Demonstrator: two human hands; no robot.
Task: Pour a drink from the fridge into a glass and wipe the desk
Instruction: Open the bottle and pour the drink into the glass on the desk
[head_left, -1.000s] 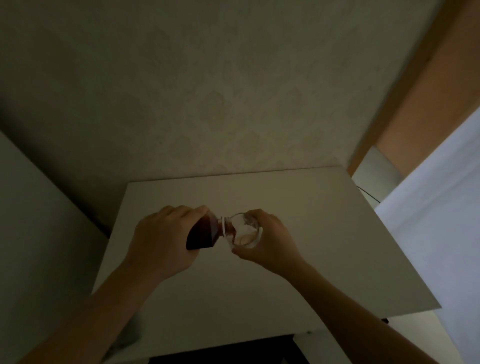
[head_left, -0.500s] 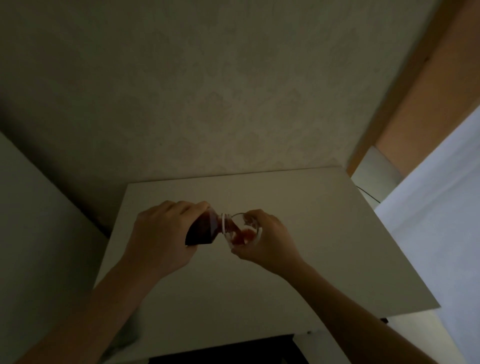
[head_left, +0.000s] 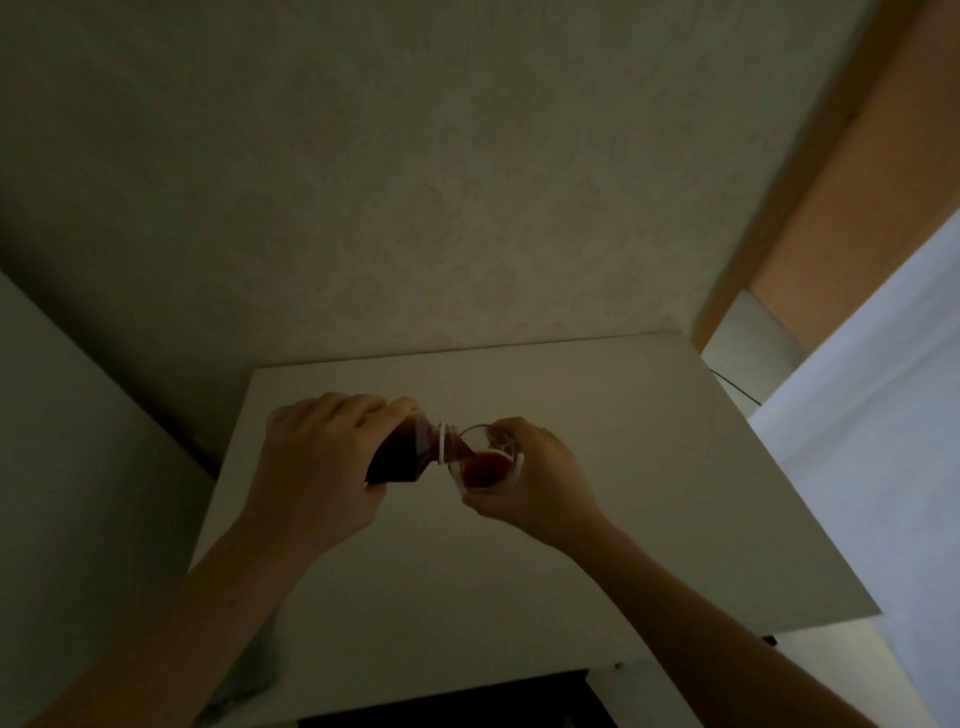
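Note:
My left hand grips a bottle of dark red drink, tipped to the right with its mouth over the glass. A clear glass sits in my right hand just above the white desk. Red liquid runs from the bottle's neck into the glass, which holds a pool of red drink at its bottom. Both hands are over the middle of the desk, close together.
A patterned wall rises right behind the desk. A pale panel stands to the left. A greyish cloth lies at the desk's near left edge under my left forearm. To the right are a white surface and a wooden door frame.
The bottle has tipped further, and the glass, nearly empty a second ago, now holds more red drink. Both hands stayed in about the same place.

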